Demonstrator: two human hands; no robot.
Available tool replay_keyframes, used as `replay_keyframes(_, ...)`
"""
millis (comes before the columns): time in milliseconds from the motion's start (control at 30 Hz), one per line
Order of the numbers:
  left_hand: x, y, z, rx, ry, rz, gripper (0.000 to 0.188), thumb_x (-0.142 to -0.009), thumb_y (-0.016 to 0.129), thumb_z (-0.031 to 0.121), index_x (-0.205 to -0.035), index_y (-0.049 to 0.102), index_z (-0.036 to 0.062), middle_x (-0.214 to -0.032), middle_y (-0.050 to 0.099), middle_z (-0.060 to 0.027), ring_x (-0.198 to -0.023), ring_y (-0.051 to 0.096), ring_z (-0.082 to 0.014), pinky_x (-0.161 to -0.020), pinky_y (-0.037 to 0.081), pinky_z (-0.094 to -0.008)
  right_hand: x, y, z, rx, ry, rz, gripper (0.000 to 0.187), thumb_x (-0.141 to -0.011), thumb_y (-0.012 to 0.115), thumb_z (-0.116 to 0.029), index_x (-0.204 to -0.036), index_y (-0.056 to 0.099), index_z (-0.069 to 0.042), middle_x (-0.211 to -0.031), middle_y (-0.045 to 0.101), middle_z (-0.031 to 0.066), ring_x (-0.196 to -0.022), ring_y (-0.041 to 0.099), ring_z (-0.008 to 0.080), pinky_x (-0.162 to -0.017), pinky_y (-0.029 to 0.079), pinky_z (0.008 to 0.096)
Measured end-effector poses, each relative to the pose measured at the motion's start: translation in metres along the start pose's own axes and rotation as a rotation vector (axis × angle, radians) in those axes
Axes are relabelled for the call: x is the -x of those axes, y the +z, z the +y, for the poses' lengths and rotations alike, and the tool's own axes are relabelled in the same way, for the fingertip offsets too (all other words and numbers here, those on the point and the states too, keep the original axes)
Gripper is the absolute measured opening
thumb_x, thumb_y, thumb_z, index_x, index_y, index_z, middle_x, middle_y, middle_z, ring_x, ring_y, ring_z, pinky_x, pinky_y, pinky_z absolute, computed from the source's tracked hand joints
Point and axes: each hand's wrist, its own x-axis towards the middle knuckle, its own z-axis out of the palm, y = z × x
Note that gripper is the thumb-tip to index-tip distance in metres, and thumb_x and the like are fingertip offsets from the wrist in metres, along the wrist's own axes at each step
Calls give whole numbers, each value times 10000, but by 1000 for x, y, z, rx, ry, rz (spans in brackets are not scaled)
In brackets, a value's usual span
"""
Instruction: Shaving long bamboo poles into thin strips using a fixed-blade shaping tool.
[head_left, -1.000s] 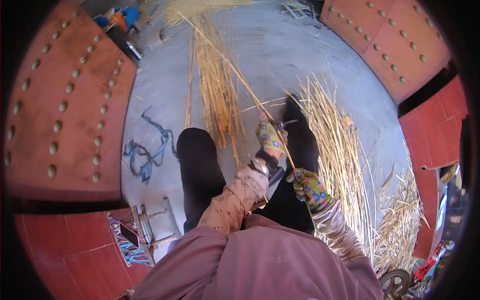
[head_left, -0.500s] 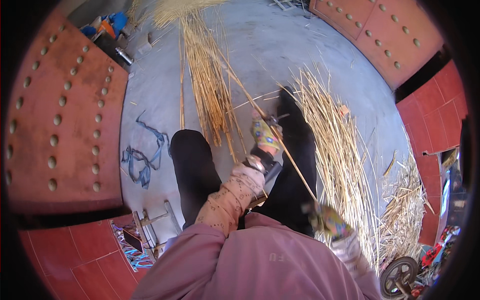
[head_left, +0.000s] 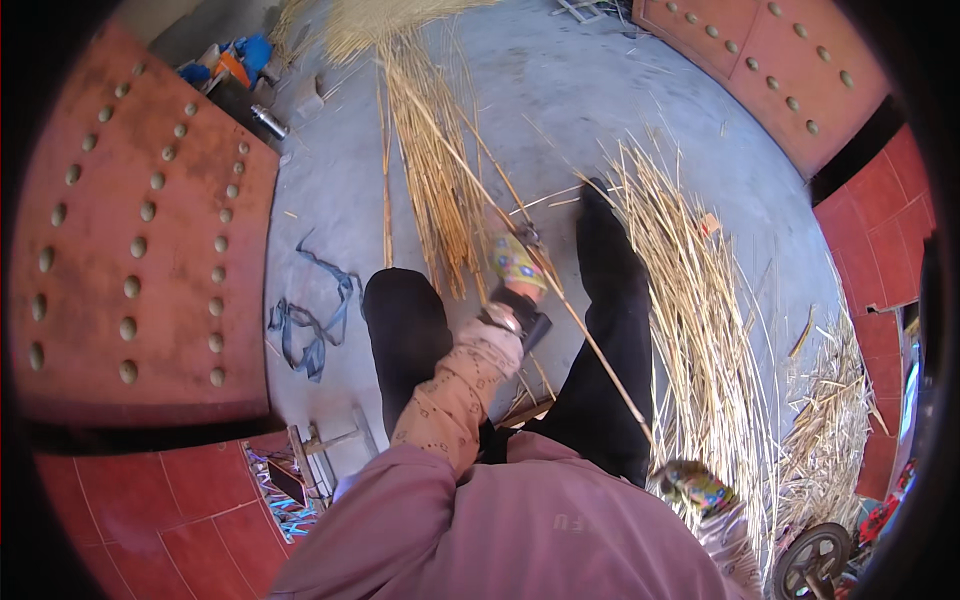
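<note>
My left hand [head_left: 516,262], in a flower-patterned glove, is closed between my knees around a small dark metal tool [head_left: 528,233] and a long reed stalk [head_left: 597,350]. What kind of tool it is I cannot make out. The stalk slants from the far bundle past this hand down to my right hip. There my right hand [head_left: 700,488], in a similar glove, closes on its near end. Ahead lies a bundle of tan reed stalks [head_left: 437,180], their cut ends toward me. Paler stalks [head_left: 690,300] lie in a long heap beside my right leg.
Studded red doors [head_left: 150,250] stand left and far right [head_left: 780,60]. A blue-grey strap [head_left: 310,320] lies on the floor left of my knee. A metal flask [head_left: 268,122] is at the far left. Straw scraps [head_left: 825,430] and a wheel [head_left: 812,563] are at the right.
My right hand has moved down and to the right, farther from the left, along with the stalk's near end. The left hand stays closed around the stalk. The whole view has shifted slightly.
</note>
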Motion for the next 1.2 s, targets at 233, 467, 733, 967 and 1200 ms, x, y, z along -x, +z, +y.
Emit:
replay_keyframes(233, 57, 41, -78, -67, -93, 146, 487, -791, 555, 592, -776, 516, 107, -549, 493, -14, -395, 487, -147, -332, 389, -271, -162, 18, -133, -412, -80, 311, 221, -885, 551, -209, -1016, 585, -35, -691, 568, 11, -504, 509, 70, -413, 385, 184)
replay_keyframes(467, -2, 22, 43, -35, 147, -66, 431, -836, 480, 596, -823, 540, 169, -685, 502, 19, -603, 497, -88, -509, 419, -221, -119, 12, -80, -89, -196, 176, 152, -840, 568, -98, -964, 612, -23, -713, 612, 39, -560, 541, 107, -494, 438, 204)
replay_keyframes(733, 58, 57, -11, -230, -58, -22, 420, -871, 458, 549, -805, 535, 141, -719, 546, -6, -628, 541, -122, -537, 468, -284, -133, 28, -125, -220, -90, 495, 143, -853, 601, -125, -942, 615, -14, -820, 628, 50, -450, 434, 9, -393, 296, 142)
replay_keyframes(967, -8, 30, 82, -68, 235, -38, 492, -832, 434, 641, -791, 507, 156, -669, 491, 3, -610, 501, -134, -551, 405, -245, -134, 27, -111, -414, -327, 262, 126, -832, 560, -47, -916, 620, 24, -880, 628, 121, -636, 536, 110, -538, 415, 226)
replay_keyframes(1200, -2, -11, 211, -1, 438, 249, 493, -797, 452, 673, -783, 519, 185, -625, 484, 1, -500, 461, -152, -467, 398, -269, -83, -85, -7, -90, -430, 429, 208, -863, 490, -61, -1044, 593, -69, -999, 607, 164, -877, 614, 238, -751, 528, 307)
